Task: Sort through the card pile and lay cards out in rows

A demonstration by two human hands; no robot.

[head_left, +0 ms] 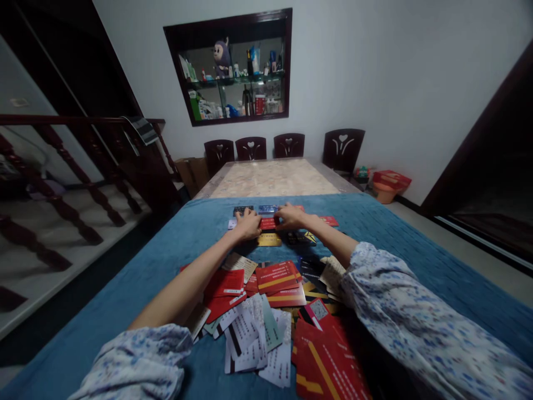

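A red card (267,224) lies in the middle of small rows of cards on the blue cloth. Bent fingers of my left hand (249,225) are closed at its left end, and my right hand (289,217) grips its right end. Behind it are a dark card (243,210) and a blue card (267,209). Nearer to me are a gold card (269,239) and a black card with yellow lines (302,239). Another red card (328,221) shows to the right of my right wrist. My hands partly cover the neighbouring cards.
A loose, overlapping heap of red cards (278,276), white cards (245,333) and others spreads between my forearms. Large red cards (327,361) lie at the near right. The blue cloth (166,250) covers the near table; several dark chairs (289,145) stand beyond.
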